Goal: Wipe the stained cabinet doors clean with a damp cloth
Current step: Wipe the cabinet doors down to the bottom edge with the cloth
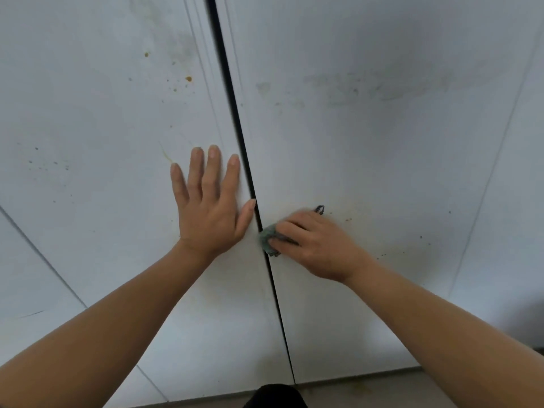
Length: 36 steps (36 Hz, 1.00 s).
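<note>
Noted nearest the lens two bare forearms, the left forearm and the right forearm, entering from the bottom corners and reaching toward a pair of pale cabinet doors. Recorded between them, at the bottom edge, a dark rounded shape, too cropped to identify. Found the left hand spread flat, fingers straight and slightly apart, palm pressed against the left door just beside the dark gap separating the two doors, thumb tip at that gap's edge, nothing held. Found the right hand with fingers curled over a grey-green cloth, bunched and pressed against the right door at its inner edge, touching the gap and near the left thumb. Observed a dark loop of the cloth protruding above the knuckles. Logged blur across the right fingers. Logged orange-brown spots on the left door above the left hand, with finer specks scattered near them and a faint yellowish streak by the little finger. Logged a greyish smear across the upper right door, and small dark and reddish specks to the right of the right hand. Noted a strip of grey floor beneath the doors' lower edge.
</note>
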### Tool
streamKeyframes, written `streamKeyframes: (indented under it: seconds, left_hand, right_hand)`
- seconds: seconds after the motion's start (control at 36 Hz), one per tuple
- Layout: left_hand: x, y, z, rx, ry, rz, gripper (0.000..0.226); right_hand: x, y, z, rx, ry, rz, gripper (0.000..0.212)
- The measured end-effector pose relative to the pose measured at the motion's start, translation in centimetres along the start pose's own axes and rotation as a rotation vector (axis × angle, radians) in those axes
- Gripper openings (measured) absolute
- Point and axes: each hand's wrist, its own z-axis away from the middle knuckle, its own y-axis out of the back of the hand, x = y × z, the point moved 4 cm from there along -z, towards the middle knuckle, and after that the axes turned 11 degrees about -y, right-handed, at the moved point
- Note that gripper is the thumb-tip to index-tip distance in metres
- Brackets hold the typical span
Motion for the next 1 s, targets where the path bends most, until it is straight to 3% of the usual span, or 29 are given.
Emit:
streamKeyframes:
  seconds: [0.17,0.31,0.44,0.56,0.61,0.72,0.89,1.0]
  left_hand:
    - [0.0,0.4,-0.4,0.021,-0.037,0.01,0.068]
    - [0.2,0.4,-0.3,0.012,-0.035,0.003,0.068]
    - [0.2,0.2,-0.3,0.03,-0.032,-0.012,0.071]
    - [0.3,0.1,-0.2,0.032,-0.022,-0.017,0.071]
    - [0.3,0.1,-0.3,0.04,-0.016,-0.01,0.069]
    - [0.5,0.2,-0.2,0.039,-0.01,-0.009,0.068]
    - [0.5,0.3,-0.3,-0.002,0.003,-0.006,0.068]
    - [0.5,0.3,-0.3,-0.037,0.008,-0.006,0.069]
  right_hand:
    - [0.4,1.3,-1.4,0.161,-0.203,0.024,0.021]
    - [-0.9,-0.8,0.7,0.034,0.005,0.022,0.019]
    - [0.0,-0.6,1.5,0.153,-0.157,0.016,0.017]
    - [-1.5,-2.0,3.1,0.022,-0.063,-0.017,0.023]
    - [-0.6,-0.7,2.9,0.119,-0.183,-0.058,0.022]
    - [3.2,4.4,3.3,0.513,-0.519,-0.08,0.024]
    - [8.7,5.6,4.7,0.598,-0.79,0.003,0.027]
    - [7.9,3.4,3.9,0.645,-0.789,-0.039,0.032]
